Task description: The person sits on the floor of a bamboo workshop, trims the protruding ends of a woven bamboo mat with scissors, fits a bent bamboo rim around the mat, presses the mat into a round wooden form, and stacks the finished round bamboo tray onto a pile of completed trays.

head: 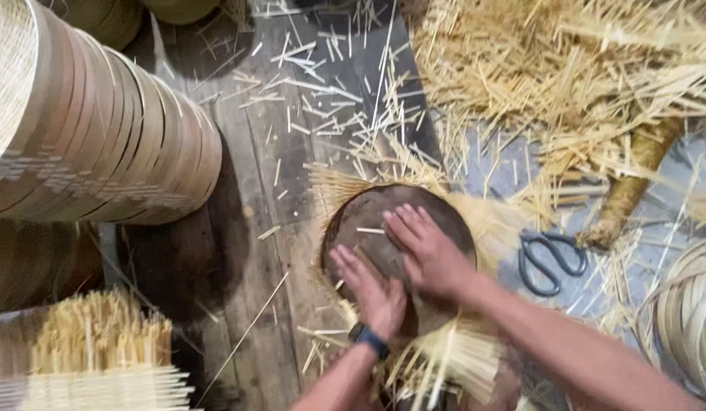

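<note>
A round dark brown disc point(368, 213) lies on a woven mat of pale bamboo strips whose loose ends point(452, 361) fan out around it. My left hand point(372, 289), with a dark watch on the wrist, lies flat on the disc's near part, fingers apart. My right hand point(425, 251) presses flat on the disc's middle, fingers spread toward the upper left. Neither hand grips anything.
A tall stack of round woven trays with wooden rims point(102, 129) lies at the left. Black scissors point(551, 260) rest right of the disc. A heap of straw-coloured offcuts point(566, 76) fills the upper right. Coiled bamboo strips point(692, 312) sit at the right edge, another woven piece point(102, 358) at the lower left.
</note>
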